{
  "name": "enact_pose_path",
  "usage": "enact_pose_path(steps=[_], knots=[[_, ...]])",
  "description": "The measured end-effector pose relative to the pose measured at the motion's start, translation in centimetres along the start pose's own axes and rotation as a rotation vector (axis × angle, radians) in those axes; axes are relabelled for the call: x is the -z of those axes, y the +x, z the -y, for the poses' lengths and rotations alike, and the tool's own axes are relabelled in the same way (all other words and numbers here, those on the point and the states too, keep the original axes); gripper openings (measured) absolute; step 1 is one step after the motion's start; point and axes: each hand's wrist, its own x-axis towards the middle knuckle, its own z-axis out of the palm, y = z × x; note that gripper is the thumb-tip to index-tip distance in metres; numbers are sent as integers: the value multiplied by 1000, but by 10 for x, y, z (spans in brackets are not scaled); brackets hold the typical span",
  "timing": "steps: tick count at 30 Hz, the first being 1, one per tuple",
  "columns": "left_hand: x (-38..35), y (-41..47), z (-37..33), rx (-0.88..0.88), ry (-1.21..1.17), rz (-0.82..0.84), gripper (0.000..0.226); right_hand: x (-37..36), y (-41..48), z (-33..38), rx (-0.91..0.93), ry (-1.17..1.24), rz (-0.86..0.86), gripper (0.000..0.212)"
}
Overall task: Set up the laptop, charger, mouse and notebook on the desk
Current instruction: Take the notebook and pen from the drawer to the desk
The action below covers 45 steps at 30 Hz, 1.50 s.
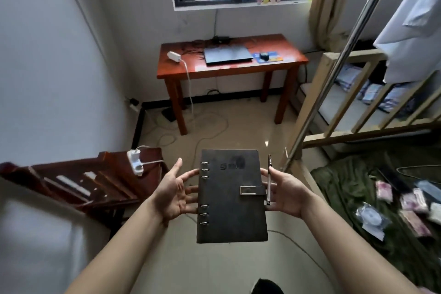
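A dark grey ring-bound notebook (231, 198) with a metal clasp lies flat between my two hands, well short of the desk. My left hand (171, 193) supports its ring side with fingers spread underneath. My right hand (286, 193) holds the clasp side and also pinches a pen (269, 179) upright against it. Across the room stands the red wooden desk (288, 55). On it lie a closed dark laptop (228, 55), a black mouse (264, 56) on a blue mouse pad (274, 58), and a white power strip (174, 57) with its cable hanging off the front.
A dark wooden chair (78, 181) with a white adapter (134, 162) on it stands at my left. A wooden bunk frame (358, 93) and metal pole (334, 74) are on the right, above green bedding (353, 188) with small packets. Cables trail over the floor under the desk.
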Motion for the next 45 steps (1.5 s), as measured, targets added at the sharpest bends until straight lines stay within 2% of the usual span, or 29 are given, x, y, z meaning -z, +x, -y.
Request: enact_pose_path(steps=[4, 7, 10, 19, 24, 31, 35, 40, 41, 45], knots=[[-11, 83, -65, 45, 68, 47, 78, 26, 67, 56, -4, 75, -16, 45], [-22, 141, -112, 37, 109, -2, 77, 42, 124, 104, 14, 102, -28, 45], [-43, 196, -173, 46, 141, -63, 77, 52, 178, 171, -15, 94, -23, 44], [-80, 327, -347, -16, 152, -70, 75, 69, 301, 366, 24, 77, 13, 39], [-86, 418, -416, -9, 178, -68, 76, 89, 381, 442, 20, 53, -76, 36], [-107, 579, -544, 29, 251, 15, 79, 118, 499, 569, 21, 56, -223, 34], [-149, 665, -639, 63, 328, 75, 74, 141, 547, 658, 84, 88, -273, 38], [-206, 741, -718, 58, 408, 145, 65, 182, 584, 738, 129, 177, -353, 35], [-228, 793, -744, 78, 416, 156, 63, 208, 615, 774, 127, 195, -373, 35], [-255, 829, -762, 39, 447, 135, 58, 230, 638, 811, 132, 179, -386, 33]])
